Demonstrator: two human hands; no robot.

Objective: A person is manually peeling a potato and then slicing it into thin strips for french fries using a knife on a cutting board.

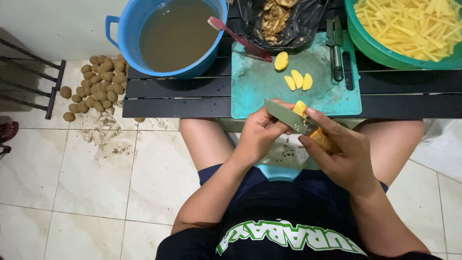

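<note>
My left hand (pixel 258 136) holds a peeled yellow potato piece (pixel 300 109) just off the near edge of the teal cutting board (pixel 255 86). My right hand (pixel 340 154) grips a knife by its orange handle, and the grey blade (pixel 285 116) lies across the potato piece. Three cut potato slices (pixel 298 81) and a potato half (pixel 281 61) lie on the board. A peeler (pixel 335 48) rests at the board's right side.
A blue tub of brown water (pixel 175 33) with a red toothbrush (pixel 236 36) stands at the back left. A green bowl of potato sticks (pixel 409 26) is at the back right, a black bag of peelings (pixel 279 19) between them. Unpeeled potatoes (pixel 98 84) are piled on the tiled floor.
</note>
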